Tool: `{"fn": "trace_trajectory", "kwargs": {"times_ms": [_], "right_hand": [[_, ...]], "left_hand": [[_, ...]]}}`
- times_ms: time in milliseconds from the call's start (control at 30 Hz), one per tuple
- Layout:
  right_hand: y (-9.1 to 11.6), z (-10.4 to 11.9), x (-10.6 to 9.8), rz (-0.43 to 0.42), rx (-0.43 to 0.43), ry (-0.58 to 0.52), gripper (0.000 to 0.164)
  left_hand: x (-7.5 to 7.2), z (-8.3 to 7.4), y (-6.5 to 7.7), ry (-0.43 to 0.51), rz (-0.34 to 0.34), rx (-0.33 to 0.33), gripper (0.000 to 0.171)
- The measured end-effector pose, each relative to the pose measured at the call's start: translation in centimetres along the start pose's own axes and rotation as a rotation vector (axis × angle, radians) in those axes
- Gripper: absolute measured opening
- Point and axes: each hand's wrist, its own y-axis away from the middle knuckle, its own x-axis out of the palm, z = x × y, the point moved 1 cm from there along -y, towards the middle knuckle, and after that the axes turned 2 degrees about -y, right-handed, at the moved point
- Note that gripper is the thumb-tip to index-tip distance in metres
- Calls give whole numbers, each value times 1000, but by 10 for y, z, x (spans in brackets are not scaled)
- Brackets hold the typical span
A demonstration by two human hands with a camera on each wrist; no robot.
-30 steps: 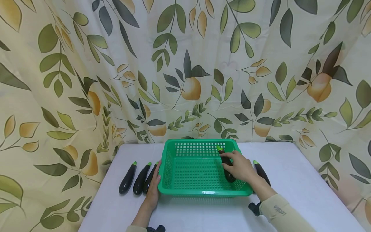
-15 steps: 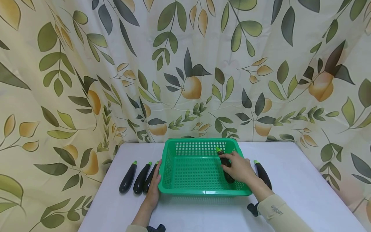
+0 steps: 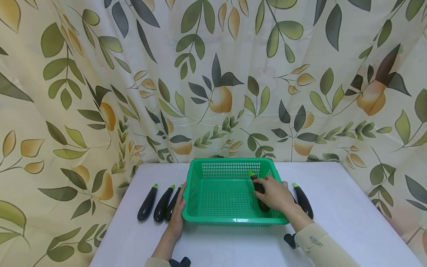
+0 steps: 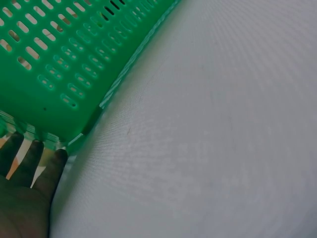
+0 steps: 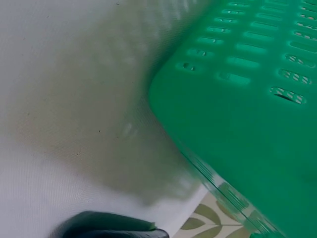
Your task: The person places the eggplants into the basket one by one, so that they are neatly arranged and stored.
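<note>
A green plastic basket with slotted walls stands on the table. My left hand rests on its left side with fingers extended; in the left wrist view, the fingertips touch the basket wall. Inside the basket's right part, my right hand grips a dark eggplant from above, its green stem end pointing to the back. The palm covers part of that eggplant. The right wrist view shows the basket's outer wall, but no hand.
Left of the basket lie three eggplants: one outermost, one in the middle, one partly behind the left hand. Right of it lies an eggplant, with another partly hidden by the right wrist. A patterned curtain hangs behind the table.
My right hand and the eggplant it grips have sunk slightly lower in the basket. The left hand stays in place on the basket's side. The head view has tilted slightly.
</note>
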Motion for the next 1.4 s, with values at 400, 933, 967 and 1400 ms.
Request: {"fn": "trace_trajectory", "kwargs": {"times_ms": [400, 933, 967, 1400], "right_hand": [[4, 4, 2, 3, -45, 126, 44], [4, 6, 5, 42, -52, 245, 46], [4, 6, 5, 45, -53, 253, 46], [5, 7, 7, 77, -61, 315, 48]], "left_hand": [[0, 1, 0, -2, 2, 2, 58], [0, 0, 0, -12, -6, -6, 56], [0, 1, 0, -13, -7, -7, 56], [0, 1, 0, -12, -4, 10, 56]]}}
